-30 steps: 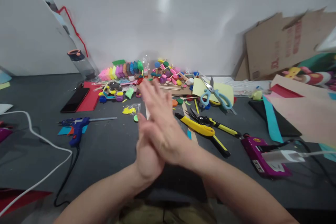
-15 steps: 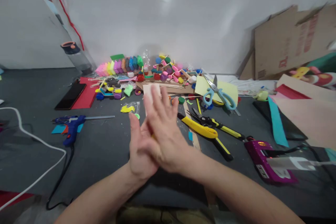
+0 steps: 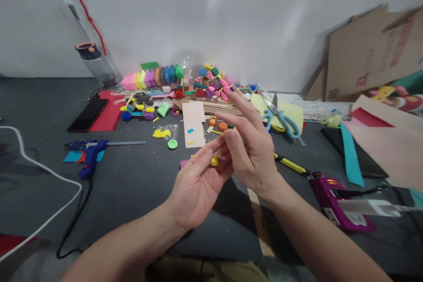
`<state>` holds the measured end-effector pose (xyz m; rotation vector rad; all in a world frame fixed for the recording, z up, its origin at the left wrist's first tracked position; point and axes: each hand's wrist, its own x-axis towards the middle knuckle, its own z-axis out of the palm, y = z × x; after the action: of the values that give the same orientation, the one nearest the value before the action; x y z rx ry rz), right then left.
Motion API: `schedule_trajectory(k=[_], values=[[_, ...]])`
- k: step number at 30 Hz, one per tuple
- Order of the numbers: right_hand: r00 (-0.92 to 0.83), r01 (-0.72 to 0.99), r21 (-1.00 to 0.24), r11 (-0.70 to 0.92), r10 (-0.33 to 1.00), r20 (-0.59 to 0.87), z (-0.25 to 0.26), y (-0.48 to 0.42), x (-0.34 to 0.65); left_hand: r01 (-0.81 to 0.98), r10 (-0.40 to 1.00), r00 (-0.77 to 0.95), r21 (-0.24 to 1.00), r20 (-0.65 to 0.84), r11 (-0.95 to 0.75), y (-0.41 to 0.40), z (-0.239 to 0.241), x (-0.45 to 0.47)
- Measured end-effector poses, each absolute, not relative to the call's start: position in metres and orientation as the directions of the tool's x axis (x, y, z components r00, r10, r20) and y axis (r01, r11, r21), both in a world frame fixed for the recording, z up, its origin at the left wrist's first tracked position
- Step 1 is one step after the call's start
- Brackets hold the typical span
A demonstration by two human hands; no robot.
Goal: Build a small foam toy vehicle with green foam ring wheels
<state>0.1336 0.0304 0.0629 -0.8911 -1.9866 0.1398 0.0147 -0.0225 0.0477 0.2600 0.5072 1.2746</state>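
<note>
My left hand [image 3: 198, 189] is turned palm up and cupped, with a small lump of yellow clay [image 3: 214, 160] resting at its fingers. Over and beside those fingers is my right hand [image 3: 253, 154], its fingers spread and holding nothing that I can see. Behind my left hand a purple piece [image 3: 183, 164] shows in part. Beyond the hands lie a pale card strip [image 3: 194, 125], an orange cap [image 3: 223, 126], a light green cap [image 3: 172, 144] and a flat piece of yellow clay [image 3: 161, 133].
At left are a blue glue gun [image 3: 90, 156] and a black phone [image 3: 88, 114]. Light blue scissors [image 3: 280, 119] and yellow-black pliers [image 3: 292, 164] lie right, near a purple power box [image 3: 343, 205]. Coloured clay packs [image 3: 153, 78] line the back, beside a bottle [image 3: 97, 68].
My palms, pressed together before, have come apart. The right hand has moved right and spread its fingers, and the yellow clay now shows on the left fingers.
</note>
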Motion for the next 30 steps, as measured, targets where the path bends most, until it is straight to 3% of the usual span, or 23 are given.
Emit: schedule_trajectory(k=[3, 6, 9, 12, 15, 21, 30], values=[[-0.465, 0.534, -0.281, 0.797, 0.555, 0.690, 0.058, 0.016, 0.142, -0.841, 0.949, 0.222, 0.448, -0.223, 0.302, -0.022, 0.050, 0.013], [-0.491, 0.561, -0.209, 0.801, 0.526, 0.695, 0.048, 0.009, 0.144, -0.823, 0.955, 0.249, 0.485, -0.162, 0.297, -0.023, 0.050, 0.013], [-0.451, 0.549, -0.206, 0.810, 0.494, 0.743, 0.041, 0.008, 0.145, -0.749, 0.979, 0.193, 0.633, -0.071, 0.194, -0.025, 0.045, 0.012], [-0.436, 0.533, -0.185, 0.826, 0.455, 0.776, 0.037, 0.009, 0.149, -0.557, 0.998, 0.051, 0.831, 0.036, -0.001, -0.025, 0.040, 0.009], [-0.423, 0.491, -0.225, 0.842, 0.456, 0.783, 0.033, 0.007, 0.154, -0.384, 0.998, 0.017, 0.922, 0.068, -0.057, -0.024, 0.038, 0.005], [-0.339, 0.463, -0.369, 0.806, 0.546, 0.766, 0.033, 0.002, 0.161, -0.304, 0.995, 0.053, 0.951, 0.079, -0.060, -0.020, 0.037, 0.003], [-0.379, 0.427, -0.381, 0.820, 0.545, 0.748, 0.034, 0.003, 0.164, -0.175, 0.989, 0.066, 0.977, 0.135, -0.121, -0.022, 0.035, 0.001]])
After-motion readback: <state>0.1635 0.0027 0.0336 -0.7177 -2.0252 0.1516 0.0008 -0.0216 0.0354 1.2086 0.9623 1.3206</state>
